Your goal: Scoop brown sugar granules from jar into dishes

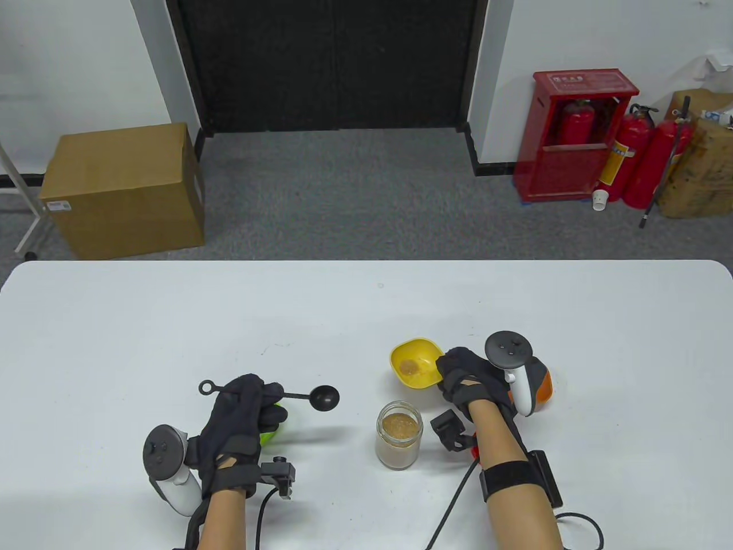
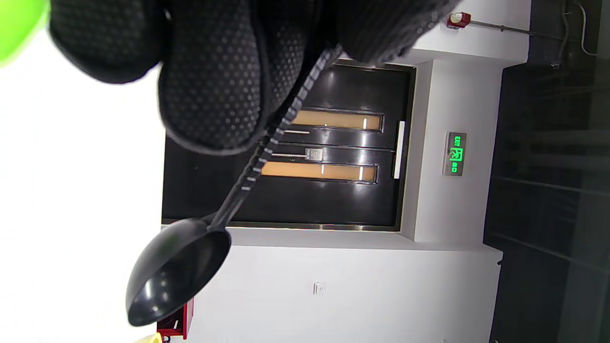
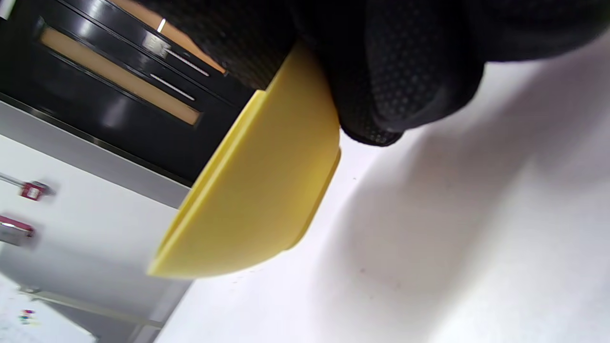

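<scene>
A glass jar (image 1: 399,435) of brown sugar stands open near the table's front middle. My left hand (image 1: 243,409) grips the handle of a black scoop (image 1: 323,397), held level above the table left of the jar; its bowl (image 2: 176,269) looks empty. A green dish (image 1: 272,431) lies mostly hidden under that hand. My right hand (image 1: 467,378) holds the near rim of a yellow dish (image 1: 416,362) that has a small heap of sugar in it. In the right wrist view the yellow dish (image 3: 252,200) is tilted up off the table. An orange dish (image 1: 544,389) sits behind my right hand.
The white table (image 1: 366,309) stretches wide behind the dishes. Beyond its far edge are a cardboard box (image 1: 123,189) on the floor at the left and red fire extinguishers (image 1: 635,154) at the right.
</scene>
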